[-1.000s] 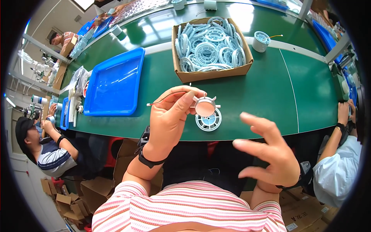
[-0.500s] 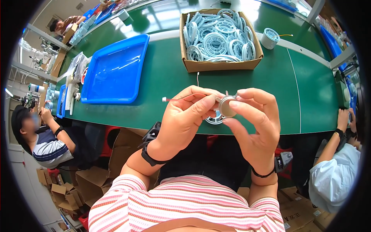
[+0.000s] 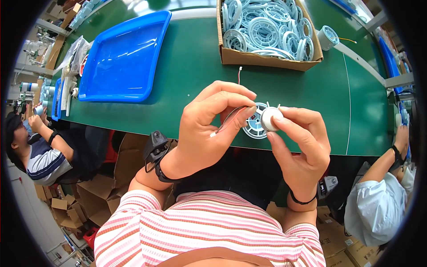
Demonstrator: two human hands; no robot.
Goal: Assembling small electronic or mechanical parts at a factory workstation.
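Observation:
My left hand (image 3: 213,120) is closed, thumb and fingers pinched on a thin red and dark wire (image 3: 232,116). The wire bends back over the thumb and ends in a small white connector (image 3: 213,134). Between the thumb and fingers of my right hand (image 3: 302,147) is a small round disc (image 3: 268,119) with a white face and grey rim, two short prongs showing at its top. Just behind the fingertips, a light blue spoked ring (image 3: 255,130) appears to lie on the table, partly covered by the disc and hands.
A cardboard box (image 3: 271,60) full of light blue rings stands behind my hands, a wire with a white connector (image 3: 240,69) beside it. A blue tray (image 3: 120,62) lies to the left, a light blue cup-like part (image 3: 328,38) right of the box. Co-workers sit at both sides.
The disc has turned from its metallic side to a white face. My left fingertips have drawn a little away from it, and the wire now folds over the thumb. The view has shifted.

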